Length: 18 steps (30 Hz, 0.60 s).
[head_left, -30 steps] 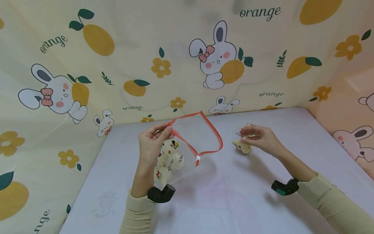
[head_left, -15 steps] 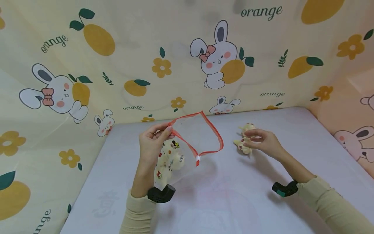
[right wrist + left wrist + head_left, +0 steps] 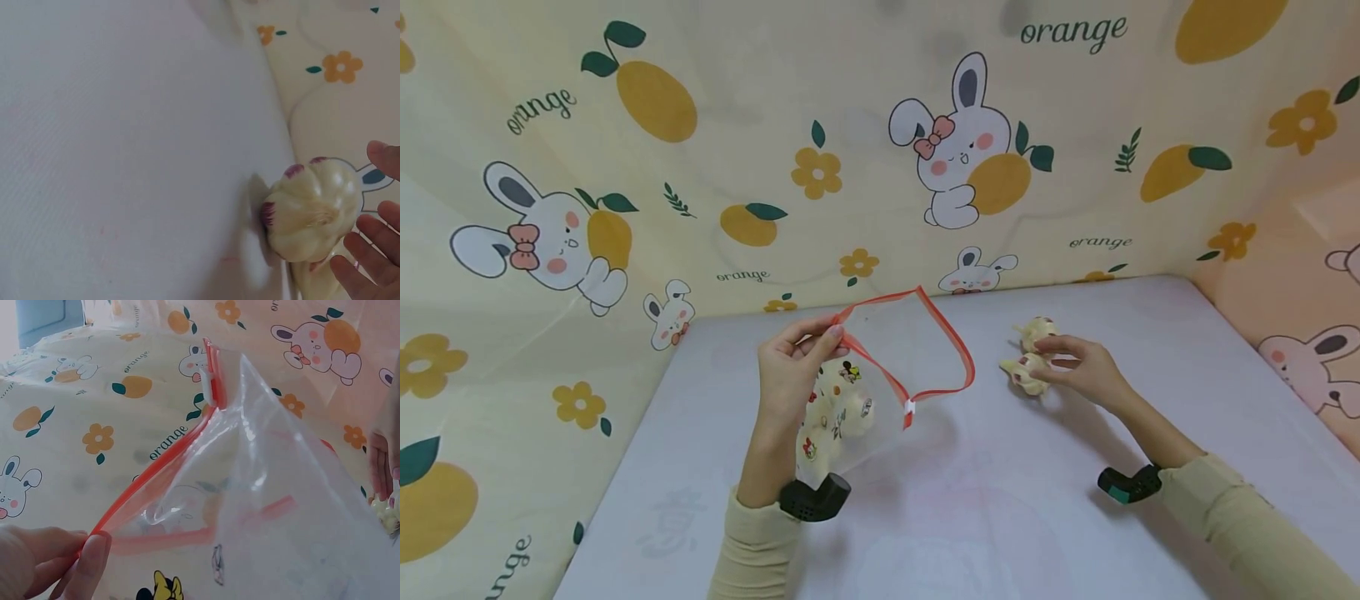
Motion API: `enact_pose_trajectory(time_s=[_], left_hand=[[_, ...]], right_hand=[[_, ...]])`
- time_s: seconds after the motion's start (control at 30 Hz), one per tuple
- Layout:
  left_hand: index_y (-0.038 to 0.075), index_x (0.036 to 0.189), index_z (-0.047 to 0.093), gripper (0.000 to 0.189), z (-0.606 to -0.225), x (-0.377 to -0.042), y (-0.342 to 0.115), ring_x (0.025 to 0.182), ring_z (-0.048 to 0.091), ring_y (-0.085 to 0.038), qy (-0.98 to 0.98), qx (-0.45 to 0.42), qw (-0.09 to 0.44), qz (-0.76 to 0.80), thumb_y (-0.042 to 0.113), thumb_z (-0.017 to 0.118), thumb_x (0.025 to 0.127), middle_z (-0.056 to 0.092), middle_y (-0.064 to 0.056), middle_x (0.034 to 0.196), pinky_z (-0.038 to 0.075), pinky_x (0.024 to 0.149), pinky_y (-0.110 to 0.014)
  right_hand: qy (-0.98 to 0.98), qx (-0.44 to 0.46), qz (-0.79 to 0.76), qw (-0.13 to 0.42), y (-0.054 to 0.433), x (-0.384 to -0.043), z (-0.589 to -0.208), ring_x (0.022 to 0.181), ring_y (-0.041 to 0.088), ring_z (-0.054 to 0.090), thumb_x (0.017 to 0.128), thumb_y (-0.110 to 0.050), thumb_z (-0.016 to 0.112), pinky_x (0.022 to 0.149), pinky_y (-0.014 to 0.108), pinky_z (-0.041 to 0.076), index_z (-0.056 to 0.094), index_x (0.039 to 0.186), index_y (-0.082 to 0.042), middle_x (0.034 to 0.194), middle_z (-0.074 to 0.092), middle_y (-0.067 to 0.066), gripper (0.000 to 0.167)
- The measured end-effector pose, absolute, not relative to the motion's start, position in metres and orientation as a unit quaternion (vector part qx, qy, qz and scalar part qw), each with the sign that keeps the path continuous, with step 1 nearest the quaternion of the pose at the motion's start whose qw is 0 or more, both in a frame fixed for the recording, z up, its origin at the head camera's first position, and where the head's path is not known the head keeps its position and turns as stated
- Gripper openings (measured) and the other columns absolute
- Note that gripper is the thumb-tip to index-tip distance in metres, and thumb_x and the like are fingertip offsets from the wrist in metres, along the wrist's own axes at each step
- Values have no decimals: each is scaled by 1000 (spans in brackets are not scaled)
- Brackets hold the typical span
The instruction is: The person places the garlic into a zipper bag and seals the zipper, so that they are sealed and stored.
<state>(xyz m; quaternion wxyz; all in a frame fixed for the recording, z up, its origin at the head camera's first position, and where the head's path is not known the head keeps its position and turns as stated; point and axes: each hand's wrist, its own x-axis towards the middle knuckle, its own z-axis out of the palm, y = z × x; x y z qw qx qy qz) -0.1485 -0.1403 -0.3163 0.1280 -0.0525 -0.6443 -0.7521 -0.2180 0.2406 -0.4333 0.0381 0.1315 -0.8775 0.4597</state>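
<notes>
My left hand [image 3: 793, 362] pinches the red-edged rim of a clear slider zip bag [image 3: 880, 433] between thumb and fingers. Its mouth gapes toward the right, and cartoon figures are printed on the film. Pale rounded things show through the lower part, partly hidden by my wrist. On the table at right lie two garlic bulbs [image 3: 1028, 375], one behind the other, cream with purplish patches. My right hand [image 3: 1086, 367] is at their right side, thumb and fingers spread apart. In the right wrist view those fingers [image 3: 369, 256] stand close by the nearer bulb [image 3: 315, 212]; contact is unclear.
A white slider [image 3: 910, 407] sits at the near corner of the bag's mouth. The pale table [image 3: 970, 517] ends at a rabbit-and-orange printed cloth [image 3: 850, 150] that rises behind and at both sides. Black cameras [image 3: 814, 497] are strapped to both wrists.
My right hand has shifted slightly right and down, uncovering more of the two garlic bulbs. The left hand and the bag have stayed almost still.
</notes>
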Motion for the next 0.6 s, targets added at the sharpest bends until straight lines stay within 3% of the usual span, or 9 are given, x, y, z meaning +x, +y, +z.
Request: enact_pose_trajectory(time_s=[0.13,0.33,0.47,0.6], left_hand=[[-18,112,59,27,-316,-148,-140,65,68,-5,-642,-53,128,-754,-7,62,88,71,7,78,61,70,-19],[-17,113,60,27,-317,-149,-140,66,68,-5,-646,-52,129,-750,-7,62,88,71,8,79,61,70,-19],[-16,113,61,27,-317,-149,-139,65,68,-5,-651,-51,132,-746,-6,63,88,71,8,79,61,70,-19],[-17,113,60,27,-317,-149,-139,65,68,-5,-649,-53,132,-747,-6,62,88,71,8,80,61,70,-19]], right_hand=[[-877,129,462,27,242,-219,-437,92,-19,53,82,-15,76,85,21,59,62,118,8,121,62,28,45],[-868,124,481,19,241,-220,-443,91,-19,52,80,-11,78,82,14,57,60,119,10,119,63,23,47],[-871,121,477,10,241,-222,-443,91,-21,49,80,-12,78,83,14,57,59,121,9,124,61,28,49],[-877,120,465,-3,239,-223,-444,92,-23,46,81,-16,78,88,28,59,59,123,7,126,60,28,52]])
